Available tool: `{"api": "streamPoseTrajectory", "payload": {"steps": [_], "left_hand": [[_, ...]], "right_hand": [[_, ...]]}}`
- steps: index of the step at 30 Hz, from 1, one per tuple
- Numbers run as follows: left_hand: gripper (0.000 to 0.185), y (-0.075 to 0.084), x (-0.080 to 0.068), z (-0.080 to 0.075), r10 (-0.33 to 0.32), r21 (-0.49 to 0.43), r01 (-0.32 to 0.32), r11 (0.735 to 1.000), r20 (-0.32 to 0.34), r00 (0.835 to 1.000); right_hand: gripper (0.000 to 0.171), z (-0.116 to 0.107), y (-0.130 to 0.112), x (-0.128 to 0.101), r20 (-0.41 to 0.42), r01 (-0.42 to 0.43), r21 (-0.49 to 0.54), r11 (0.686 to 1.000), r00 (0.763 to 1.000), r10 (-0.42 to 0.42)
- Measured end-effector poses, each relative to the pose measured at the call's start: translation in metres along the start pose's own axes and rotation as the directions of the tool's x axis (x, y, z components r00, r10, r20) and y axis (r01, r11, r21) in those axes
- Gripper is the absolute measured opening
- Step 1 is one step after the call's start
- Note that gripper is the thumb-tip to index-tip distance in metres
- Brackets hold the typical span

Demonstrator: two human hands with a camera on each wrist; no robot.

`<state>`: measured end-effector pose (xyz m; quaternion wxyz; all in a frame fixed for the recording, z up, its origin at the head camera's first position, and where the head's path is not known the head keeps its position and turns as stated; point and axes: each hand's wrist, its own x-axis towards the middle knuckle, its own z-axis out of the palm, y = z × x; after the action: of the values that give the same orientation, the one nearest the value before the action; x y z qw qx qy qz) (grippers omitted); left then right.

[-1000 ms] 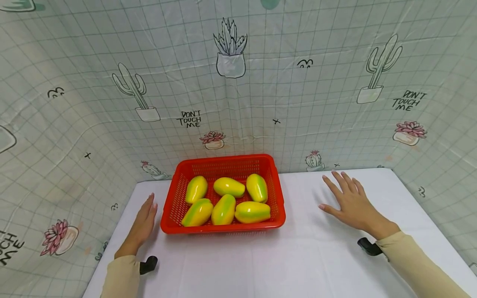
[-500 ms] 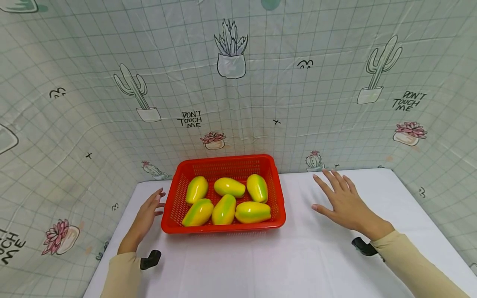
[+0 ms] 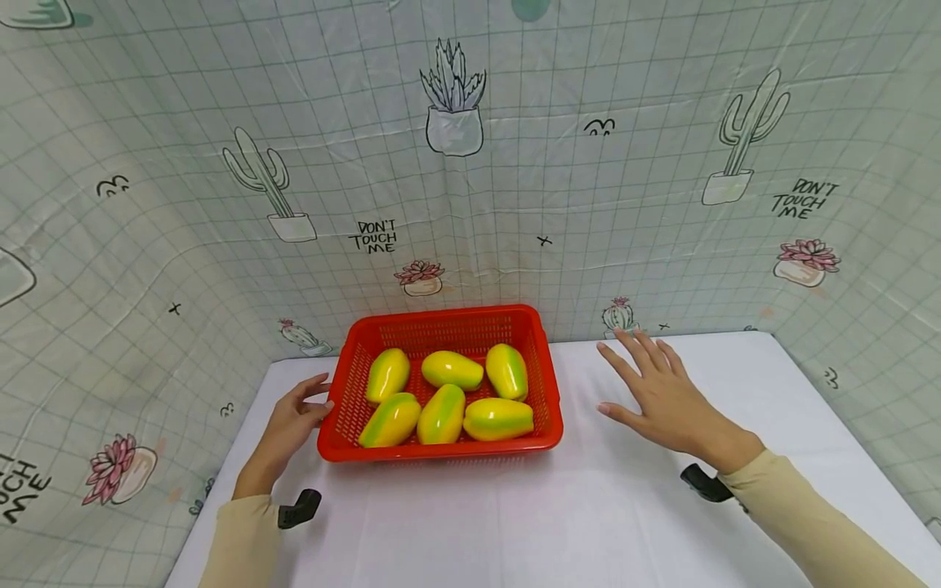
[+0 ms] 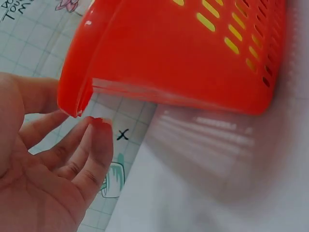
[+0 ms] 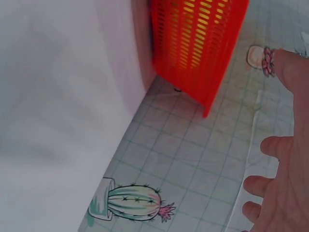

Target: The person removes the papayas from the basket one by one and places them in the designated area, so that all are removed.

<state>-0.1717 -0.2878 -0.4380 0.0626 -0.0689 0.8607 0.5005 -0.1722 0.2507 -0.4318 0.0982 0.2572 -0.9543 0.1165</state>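
Note:
A red plastic basket with perforated walls rests on the white-covered table. Inside lie several glossy yellow-and-green fruits, shaped like small papayas. My left hand is at the basket's left rim, fingers loosely bent, fingertips and thumb at the rim's outer edge. In the left wrist view the thumb end goes out of sight behind the rim, while the other fingertips sit just below it; firm contact is hard to tell. My right hand, fingers spread and holding nothing, hovers to the right of the basket, apart from it.
A grid-patterned cloth printed with cacti hangs close behind the basket and along both sides. White cloth covers the table. Black wrist cameras stick out under both forearms.
My left hand has moved in to the basket's left rim, its fingers bending toward it. My right hand has drifted left, closer to the basket. Basket and fruits stay in place.

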Motion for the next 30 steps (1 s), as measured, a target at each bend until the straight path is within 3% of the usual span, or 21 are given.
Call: {"api": "streamPoseTrajectory", "payload": {"steps": [9, 20, 30], "left_hand": [[0.063, 0.001, 0.001, 0.000, -0.020, -0.027, 0.020, 0.999, -0.014, 1.000], [0.058, 0.007, -0.001, 0.002, -0.097, -0.048, 0.096, 0.994, -0.033, 0.995], [0.060, 0.005, 0.001, 0.002, -0.132, -0.137, 0.130, 0.982, -0.004, 0.991]], "right_hand": [[0.084, -0.002, -0.010, 0.010, 0.007, 0.032, 0.009, 0.999, 0.999, -0.032], [0.085, -0.003, -0.019, 0.027, 0.026, 0.143, -0.003, 0.990, 0.989, -0.143], [0.086, -0.006, -0.030, 0.050, 0.068, 0.266, -0.056, 0.962, 0.963, -0.263]]}}
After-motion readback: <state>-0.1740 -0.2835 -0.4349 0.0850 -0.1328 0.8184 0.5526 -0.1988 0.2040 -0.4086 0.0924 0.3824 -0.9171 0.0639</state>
